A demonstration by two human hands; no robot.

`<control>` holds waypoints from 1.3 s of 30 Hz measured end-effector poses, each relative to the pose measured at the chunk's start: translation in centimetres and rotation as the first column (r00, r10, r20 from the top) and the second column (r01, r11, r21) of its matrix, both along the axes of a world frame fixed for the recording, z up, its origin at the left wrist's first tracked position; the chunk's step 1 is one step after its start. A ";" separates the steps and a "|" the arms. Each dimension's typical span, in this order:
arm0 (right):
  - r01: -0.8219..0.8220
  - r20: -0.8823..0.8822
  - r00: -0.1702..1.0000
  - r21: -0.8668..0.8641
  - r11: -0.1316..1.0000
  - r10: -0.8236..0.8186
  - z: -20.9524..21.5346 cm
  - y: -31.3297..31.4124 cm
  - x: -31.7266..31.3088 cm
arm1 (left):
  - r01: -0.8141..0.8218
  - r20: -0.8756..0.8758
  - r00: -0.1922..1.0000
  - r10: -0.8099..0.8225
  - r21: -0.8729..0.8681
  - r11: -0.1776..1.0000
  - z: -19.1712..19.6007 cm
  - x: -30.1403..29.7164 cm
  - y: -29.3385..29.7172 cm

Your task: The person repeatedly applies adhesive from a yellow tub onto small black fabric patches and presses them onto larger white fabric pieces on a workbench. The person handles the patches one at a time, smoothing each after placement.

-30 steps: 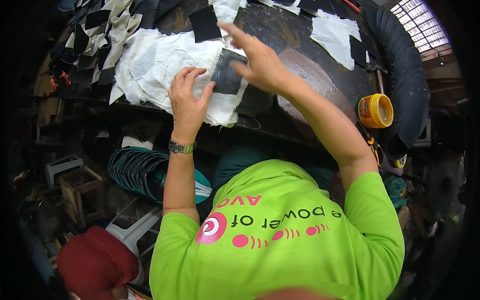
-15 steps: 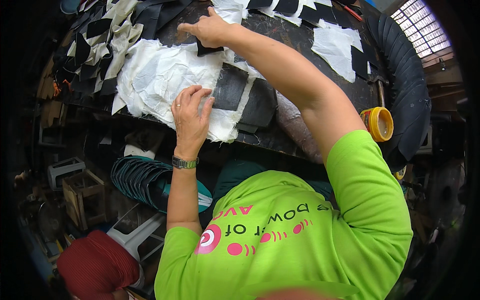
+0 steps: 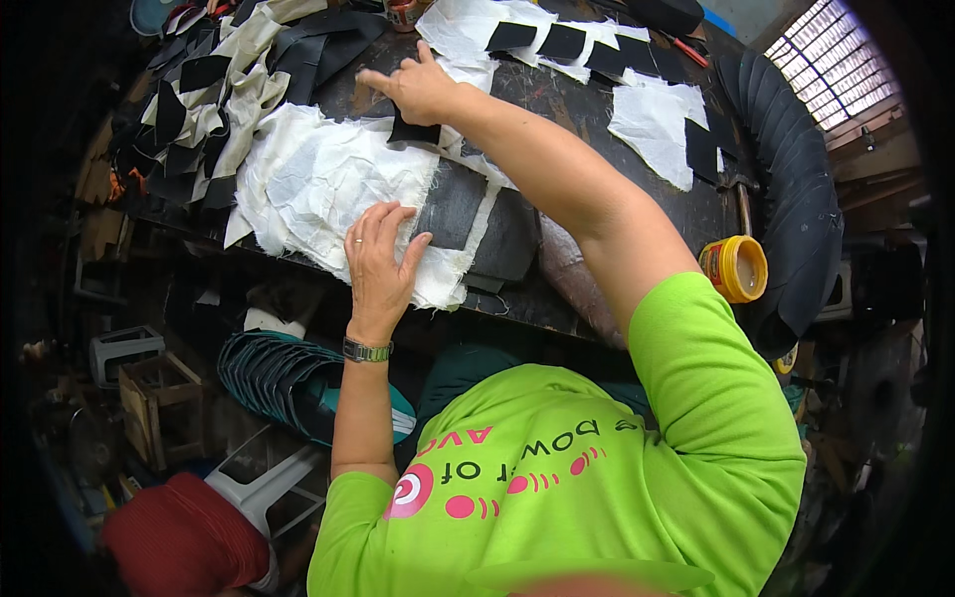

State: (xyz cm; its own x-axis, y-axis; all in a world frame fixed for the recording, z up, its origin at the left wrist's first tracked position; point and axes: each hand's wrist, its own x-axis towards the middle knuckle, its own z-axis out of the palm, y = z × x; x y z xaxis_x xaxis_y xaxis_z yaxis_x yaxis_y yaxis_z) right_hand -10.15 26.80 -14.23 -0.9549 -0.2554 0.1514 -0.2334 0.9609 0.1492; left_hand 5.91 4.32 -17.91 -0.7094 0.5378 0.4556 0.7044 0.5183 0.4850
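My left hand (image 3: 381,261) lies with its fingers apart on the near right part of a stack of white, frayed cloth (image 3: 316,177), beside a dark flat panel (image 3: 454,204). A metal-band watch (image 3: 368,350) circles that wrist. Reaching across the worktable, my right hand (image 3: 426,92) is above the far edge of the stack. Two of its digits stretch out, one to the left and one away from me; the others are partly hidden. Just below this hand sits a small black piece (image 3: 413,130), partly covered by it.
White cloth with black patches (image 3: 562,42) lies at the back. A yellow jar (image 3: 736,269) stands near a hammer (image 3: 743,204) and a row of curved black pieces (image 3: 781,159) on the right. Black and cream scraps (image 3: 214,109) heap up at left. Teal-black pieces (image 3: 288,368) sit below the table.
The view has shifted, so the table and both hands appear a little lower. Both hands keep nearly the same places and poses over the cloth.
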 end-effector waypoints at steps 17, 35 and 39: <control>-0.300 -0.110 0.877 -0.885 -0.356 -0.468 4.1 5.6 30.5 | 0.320 0.034 0.928 -0.372 0.436 0.841 5.4 2.3 9.4; -0.116 -0.091 0.956 -0.990 -0.075 -0.279 5.6 6.6 44.0 | 0.118 0.522 -0.592 -0.615 0.810 0.574 3.4 8.3 11.2; -0.066 -0.028 0.956 -0.990 -0.123 -0.292 4.7 6.7 45.3 | 0.060 0.595 -0.532 -0.603 0.737 0.673 2.2 8.0 11.8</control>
